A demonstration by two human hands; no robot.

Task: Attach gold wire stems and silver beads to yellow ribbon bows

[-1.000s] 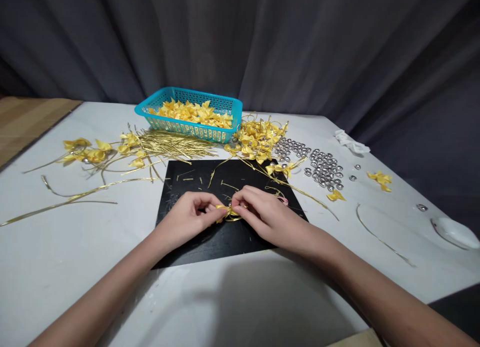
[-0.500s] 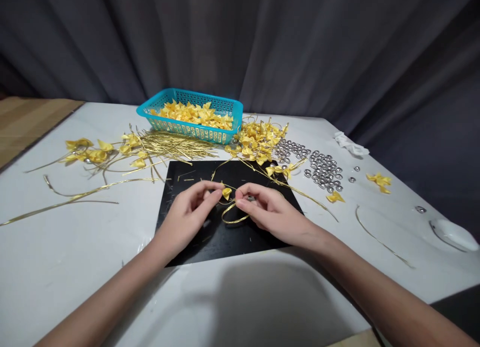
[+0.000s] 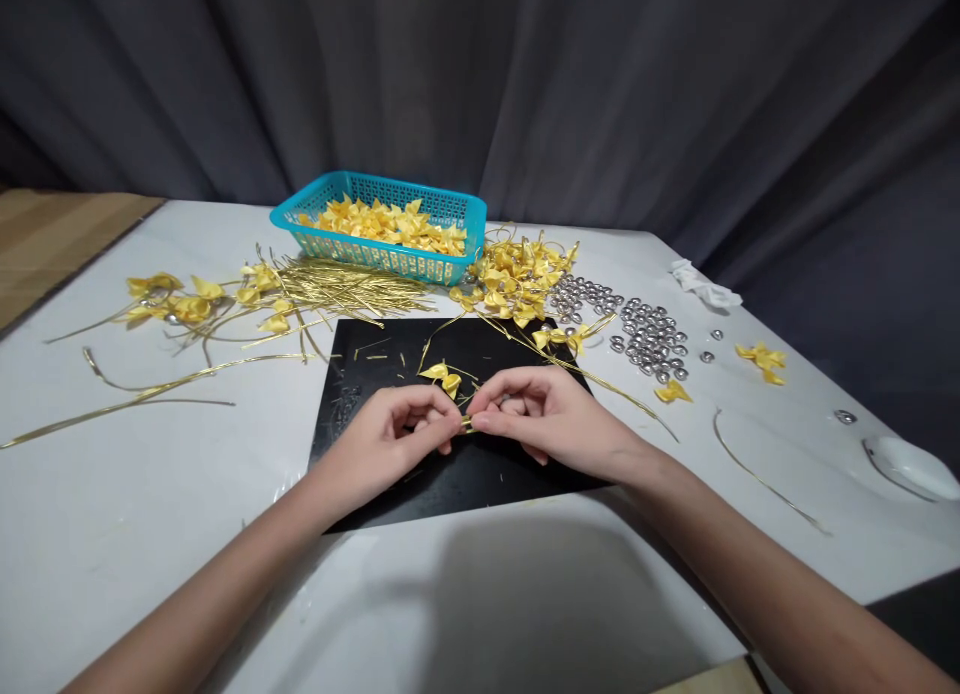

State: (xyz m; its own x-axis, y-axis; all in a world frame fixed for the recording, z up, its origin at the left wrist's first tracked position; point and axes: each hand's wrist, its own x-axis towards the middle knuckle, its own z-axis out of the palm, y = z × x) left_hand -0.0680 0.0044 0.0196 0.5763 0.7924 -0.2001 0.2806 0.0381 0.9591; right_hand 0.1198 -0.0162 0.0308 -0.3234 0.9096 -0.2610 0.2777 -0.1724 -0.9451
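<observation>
Over the black board (image 3: 420, 494), my left hand (image 3: 401, 429) and my right hand (image 3: 551, 419) meet fingertip to fingertip. Both pinch a short visible stretch of gold cord (image 3: 466, 424); the rest of the cord is mostly hidden by the fingers. Just beyond the fingertips is a yellow ribbon bow (image 3: 448, 382), with thin gold cord ends around it. Small gold clippings lie on the board's upper left part.
Behind the board stands a blue basket (image 3: 375, 250) of yellow bows. Gold cords (image 3: 345, 289) and bows lie left, with more bows (image 3: 517, 274) and silver beads (image 3: 649, 339) to the right. A white object (image 3: 911, 466) sits at the far right.
My left hand has moved right and slightly nearer, and its fingertips now meet my right hand's. The open gold loop between the hands is no longer visible, and more of the bow shows.
</observation>
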